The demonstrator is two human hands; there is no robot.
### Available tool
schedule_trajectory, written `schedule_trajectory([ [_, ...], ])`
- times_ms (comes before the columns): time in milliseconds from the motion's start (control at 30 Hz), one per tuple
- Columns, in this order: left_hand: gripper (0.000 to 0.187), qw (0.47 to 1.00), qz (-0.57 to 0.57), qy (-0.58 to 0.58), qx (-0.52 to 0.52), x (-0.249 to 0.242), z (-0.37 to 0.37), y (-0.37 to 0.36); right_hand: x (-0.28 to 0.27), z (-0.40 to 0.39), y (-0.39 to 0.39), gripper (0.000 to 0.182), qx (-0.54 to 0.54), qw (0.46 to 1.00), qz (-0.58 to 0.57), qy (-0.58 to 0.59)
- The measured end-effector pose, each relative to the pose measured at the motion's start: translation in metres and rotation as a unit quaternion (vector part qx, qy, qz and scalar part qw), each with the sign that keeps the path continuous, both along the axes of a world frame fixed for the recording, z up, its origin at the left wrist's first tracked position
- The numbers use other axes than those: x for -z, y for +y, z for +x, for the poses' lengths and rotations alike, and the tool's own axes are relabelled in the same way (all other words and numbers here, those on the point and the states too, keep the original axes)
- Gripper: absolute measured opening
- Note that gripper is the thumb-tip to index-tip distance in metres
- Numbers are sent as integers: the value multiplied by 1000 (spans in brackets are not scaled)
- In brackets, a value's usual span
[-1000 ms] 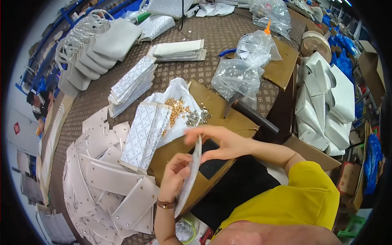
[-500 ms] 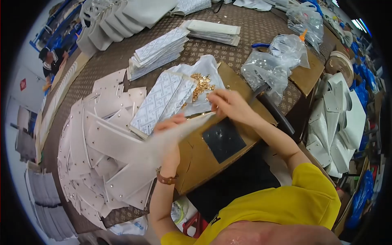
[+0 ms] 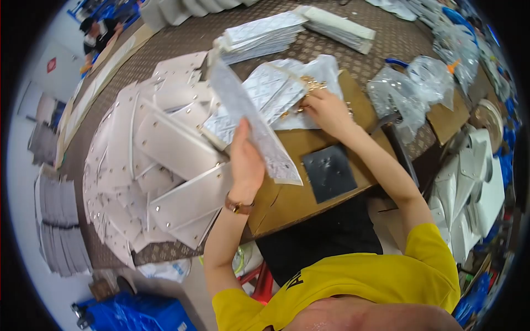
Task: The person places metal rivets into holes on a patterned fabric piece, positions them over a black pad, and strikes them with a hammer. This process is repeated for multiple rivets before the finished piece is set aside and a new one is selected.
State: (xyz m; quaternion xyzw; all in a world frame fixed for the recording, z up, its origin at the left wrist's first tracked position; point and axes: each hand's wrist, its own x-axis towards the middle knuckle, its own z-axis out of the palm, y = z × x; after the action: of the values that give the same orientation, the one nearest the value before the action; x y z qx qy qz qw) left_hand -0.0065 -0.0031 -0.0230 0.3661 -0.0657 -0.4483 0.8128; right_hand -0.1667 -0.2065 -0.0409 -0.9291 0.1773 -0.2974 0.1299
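My left hand [image 3: 247, 163] is closed on a long white panel [image 3: 251, 113], tilted upright with its pale printed side facing me. Small gold metal pieces [image 3: 315, 84] lie heaped on a crumpled white plastic sheet [image 3: 328, 67]. Over their near edge is my right hand [image 3: 329, 115], fingers bent together and fingertips down among the pieces; what they pinch is hidden. Several patterned white strips [image 3: 274, 91] rest beside the heap. A black square pad [image 3: 329, 172] lies on the brown cardboard [image 3: 276, 207] below my right forearm.
A large pile of studded white panels [image 3: 174, 132] covers the left of the table. Stacked strips [image 3: 265, 36] stand at the back. Clear plastic bags [image 3: 400, 96] and a dark-handled tool [image 3: 398, 146] are at right, near white bag parts [image 3: 466, 187]. Another person [image 3: 99, 36] is far left.
My left hand has swung the panel from nearly flat to upright, its printed side now showing. My right hand has left the panel's end and reached into the gold pieces. The view has shifted.
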Motion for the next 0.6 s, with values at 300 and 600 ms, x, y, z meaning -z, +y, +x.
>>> schedule_trajectory([
  [300,40,989,63,-128,-22,-30,0,10,-55,-78,59,15,-117,991,3,56],
  [600,28,952,53,-300,-9,-41,-6,13,-37,-121,88,14,-97,995,27,22],
])
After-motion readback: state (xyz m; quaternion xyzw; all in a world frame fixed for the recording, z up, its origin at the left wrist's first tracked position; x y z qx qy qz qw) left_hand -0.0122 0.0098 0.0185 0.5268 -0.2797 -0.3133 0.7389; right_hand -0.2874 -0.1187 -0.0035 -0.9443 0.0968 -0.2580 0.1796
